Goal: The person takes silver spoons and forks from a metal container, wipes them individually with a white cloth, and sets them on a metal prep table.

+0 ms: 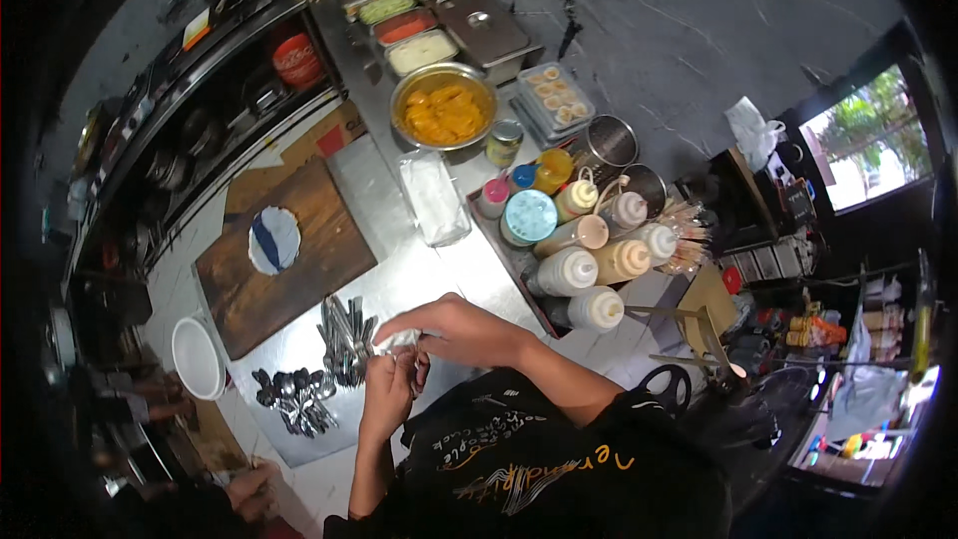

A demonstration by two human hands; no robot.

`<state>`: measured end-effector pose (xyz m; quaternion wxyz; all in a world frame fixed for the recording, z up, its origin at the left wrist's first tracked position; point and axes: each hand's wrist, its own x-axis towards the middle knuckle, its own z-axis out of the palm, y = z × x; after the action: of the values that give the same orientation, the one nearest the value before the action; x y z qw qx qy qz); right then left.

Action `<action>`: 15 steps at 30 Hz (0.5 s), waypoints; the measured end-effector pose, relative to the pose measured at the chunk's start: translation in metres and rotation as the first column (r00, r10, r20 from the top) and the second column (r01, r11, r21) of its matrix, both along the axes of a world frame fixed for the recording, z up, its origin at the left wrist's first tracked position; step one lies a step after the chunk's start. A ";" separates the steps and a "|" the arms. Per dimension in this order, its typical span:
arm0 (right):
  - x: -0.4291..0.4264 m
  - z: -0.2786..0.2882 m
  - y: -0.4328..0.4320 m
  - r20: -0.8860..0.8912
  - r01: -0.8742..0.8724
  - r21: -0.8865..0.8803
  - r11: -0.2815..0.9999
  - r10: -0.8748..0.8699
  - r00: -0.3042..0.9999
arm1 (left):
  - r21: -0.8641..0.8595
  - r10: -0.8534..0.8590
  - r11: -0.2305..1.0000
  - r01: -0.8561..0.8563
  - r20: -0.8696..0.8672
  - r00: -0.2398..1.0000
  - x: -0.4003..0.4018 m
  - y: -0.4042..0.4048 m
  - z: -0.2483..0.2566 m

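My right hand (456,328) curls over a crumpled white cloth or tissue (398,341) and grips it. Just below, my left hand (390,388) is closed against the cloth, fingers meeting those of the right. Whatever the left may hold is hidden by the hands. Beside them on the steel tabletop (329,445) lies a bundle of forks and knives (344,340). A heap of spoons (298,400) spreads further left.
A wooden cutting board (337,232) carries a round white-and-blue item (274,240). A white bowl (198,358) stands left, near another person's hand (253,486). Sauce bottles (572,272) fill a tray at right. Beyond are wrapped white napkins (434,198) and a metal bowl (398,136) of orange food.
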<state>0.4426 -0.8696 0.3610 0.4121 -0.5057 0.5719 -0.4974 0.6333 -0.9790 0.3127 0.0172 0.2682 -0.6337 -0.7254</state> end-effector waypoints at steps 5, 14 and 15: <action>0.007 0.015 0.038 -0.426 0.085 -0.075 0.994 -0.109 0.898 | -0.298 -0.197 0.936 0.185 -0.013 0.980 -0.019 0.004 0.000; -0.160 0.107 0.138 -0.643 0.568 -0.636 0.522 -0.765 -0.017 | -0.412 -0.089 0.908 0.073 -0.020 0.996 -0.022 -0.013 -0.001; -0.194 0.092 0.144 -0.677 0.613 -0.618 0.492 -0.729 -0.098 | -0.421 -0.037 0.906 0.051 0.043 0.998 -0.010 -0.018 -0.009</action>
<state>0.2489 -0.7254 0.4532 -0.3125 -0.3454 0.8347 -0.2939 0.6229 -0.9968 0.3037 0.0475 0.2561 -0.7814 -0.5670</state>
